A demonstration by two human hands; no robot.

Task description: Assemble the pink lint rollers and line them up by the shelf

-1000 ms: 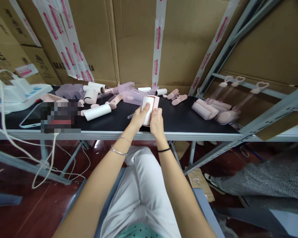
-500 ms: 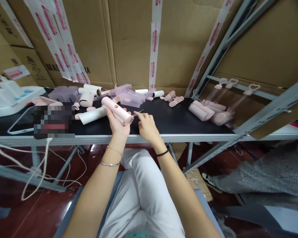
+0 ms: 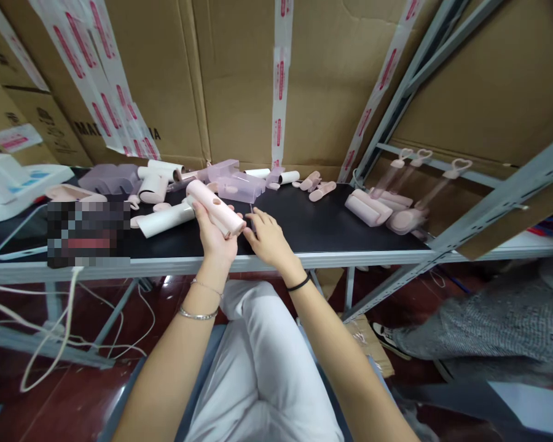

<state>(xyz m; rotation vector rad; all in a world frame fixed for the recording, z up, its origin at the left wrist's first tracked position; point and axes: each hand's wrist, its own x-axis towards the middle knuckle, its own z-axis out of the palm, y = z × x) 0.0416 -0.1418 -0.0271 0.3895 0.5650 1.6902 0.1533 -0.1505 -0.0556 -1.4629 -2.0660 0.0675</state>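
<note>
Far to the left of the fingers, a white device (image 3: 9, 184) is seen at the table's end, and a white-rimmed tablet (image 3: 13, 236) is laid flat in front of it. Closer in, pale purple cases (image 3: 108, 178) and short white rolls (image 3: 154, 184) are scattered behind. A longer white roll (image 3: 163, 220) is laid just left of the left hand (image 3: 216, 236).

A pink cylinder (image 3: 214, 205) is held in that hand above the black table (image 3: 327, 230). The fingers are wrapped round its lower part from beneath and the thumb is pressed against its near side. It is tilted, its free end raised up and to the left, and a round hole is shown in its side.

The right hand (image 3: 267, 236) is placed just right of the cylinder's lower end, with its fingers (image 3: 258, 216) half curled and pointed toward that end. A thin dark sliver (image 3: 251, 212) is seen at their tips, but whether it is pinched cannot be told.

Just beyond the fingertips of both hands, a clear purple case (image 3: 242, 187) is lying. To the right of the fingers, small pink parts (image 3: 316, 186) are strewn. Well apart from them, further right, pink rollers (image 3: 368, 207) and heart-topped handles (image 3: 461, 164) are seen, blurred. Cardboard boxes (image 3: 239, 80) are stacked behind the table. At the lower right, another person's grey trouser leg (image 3: 488, 331) and shoe (image 3: 384, 334) are shown.
</note>
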